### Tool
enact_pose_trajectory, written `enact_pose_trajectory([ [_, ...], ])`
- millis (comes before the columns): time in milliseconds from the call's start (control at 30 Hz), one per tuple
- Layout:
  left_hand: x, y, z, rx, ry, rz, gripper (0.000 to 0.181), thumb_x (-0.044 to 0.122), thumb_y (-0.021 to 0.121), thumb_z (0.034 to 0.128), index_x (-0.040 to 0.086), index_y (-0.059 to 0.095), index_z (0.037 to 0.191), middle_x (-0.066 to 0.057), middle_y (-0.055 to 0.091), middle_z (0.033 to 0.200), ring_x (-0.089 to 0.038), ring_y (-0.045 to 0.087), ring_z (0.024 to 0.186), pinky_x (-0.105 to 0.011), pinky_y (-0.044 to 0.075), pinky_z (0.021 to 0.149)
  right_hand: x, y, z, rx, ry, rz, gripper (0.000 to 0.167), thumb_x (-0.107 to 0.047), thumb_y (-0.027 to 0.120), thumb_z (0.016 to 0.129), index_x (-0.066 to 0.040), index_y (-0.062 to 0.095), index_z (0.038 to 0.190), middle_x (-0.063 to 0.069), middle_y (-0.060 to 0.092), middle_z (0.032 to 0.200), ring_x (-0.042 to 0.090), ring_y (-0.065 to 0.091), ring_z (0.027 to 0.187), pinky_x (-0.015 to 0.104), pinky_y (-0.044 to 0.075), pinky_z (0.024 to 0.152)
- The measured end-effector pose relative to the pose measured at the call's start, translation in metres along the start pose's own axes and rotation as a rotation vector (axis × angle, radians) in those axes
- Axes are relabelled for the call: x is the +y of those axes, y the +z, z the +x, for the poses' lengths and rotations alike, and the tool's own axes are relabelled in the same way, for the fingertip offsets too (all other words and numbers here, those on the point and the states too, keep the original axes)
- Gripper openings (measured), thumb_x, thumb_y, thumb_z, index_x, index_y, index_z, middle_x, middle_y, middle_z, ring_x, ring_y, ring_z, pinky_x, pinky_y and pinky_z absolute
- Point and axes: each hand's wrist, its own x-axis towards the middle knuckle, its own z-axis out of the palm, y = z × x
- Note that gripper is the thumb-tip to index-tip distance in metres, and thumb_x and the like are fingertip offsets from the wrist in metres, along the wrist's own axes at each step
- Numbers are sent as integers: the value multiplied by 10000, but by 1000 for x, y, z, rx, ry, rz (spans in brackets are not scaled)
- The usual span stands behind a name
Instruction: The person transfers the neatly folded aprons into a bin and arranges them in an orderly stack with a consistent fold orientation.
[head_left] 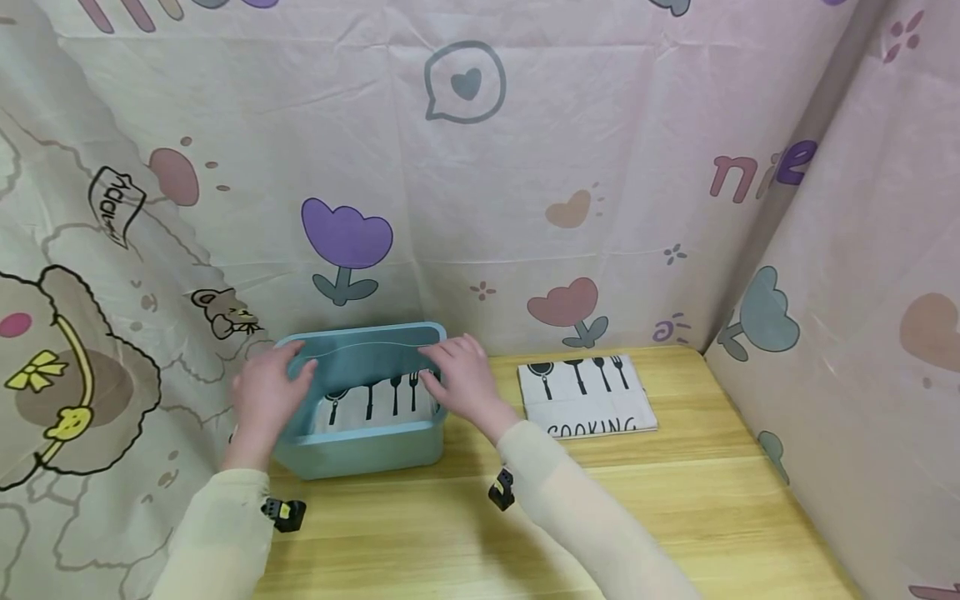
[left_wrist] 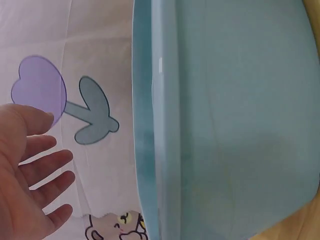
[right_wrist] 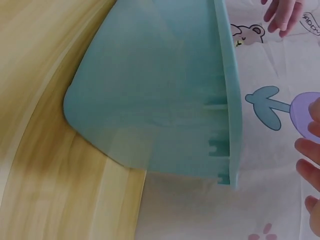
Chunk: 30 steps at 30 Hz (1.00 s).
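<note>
A light blue plastic bin (head_left: 367, 454) stands at the table's left, seen from the side in both wrist views. Inside it lies a white cloth (head_left: 382, 410) printed with dark kitchen utensils. My left hand (head_left: 268, 392) is over the bin's left end, fingers spread and slightly bent. Over the right end hovers my right hand (head_left: 465, 379), its fingers also loosely bent. The left wrist view shows the left hand (left_wrist: 30, 175) apart from the rim, holding nothing. In the right wrist view, the right hand's fingers (right_wrist: 307, 172) are likewise clear of the bin.
A folded white cloth (head_left: 588, 396) with utensil prints and "COOKING" lettering lies right of the bin. The wooden table (head_left: 675, 492) meets a patterned curtain (head_left: 480, 192) behind, with more curtain at both sides. A small black device (head_left: 285, 514) sits at each wrist.
</note>
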Motion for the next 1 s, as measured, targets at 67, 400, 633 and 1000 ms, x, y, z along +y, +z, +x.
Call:
enact_pose_trajectory([
  [67,3,1,-4,12,19,-3,443,272,587,979,19,565,1342,-266,593,1279,-533,489,1141,-706,330,856,1,-2,-4,9,-11,0,315,-280,676,935,-151,679,1223,8,683,1154,205,582,1131,481,312,1119],
  [400,19,17,-23,8,75,-46,486,291,618,967,30,549,1370,-279,556,1324,-515,441,1214,-698,309,915,9,-10,-25,5,-6,37,351,-269,690,921,-148,663,1249,26,671,1216,234,554,1187,495,256,1148],
  [633,33,27,-35,48,128,-47,500,276,645,948,30,551,1372,-255,572,1317,-490,441,1224,-687,311,943,16,-11,-42,50,-20,46,396,-252,719,897,-124,658,1267,36,663,1245,261,541,1215,528,241,1145],
  [1000,56,53,-50,82,160,-105,552,298,674,919,42,539,1388,-216,566,1345,-459,421,1257,-677,288,984,29,-14,-68,69,2,42,461,-240,717,882,-125,624,1319,68,655,1254,301,544,1209,527,222,1149],
])
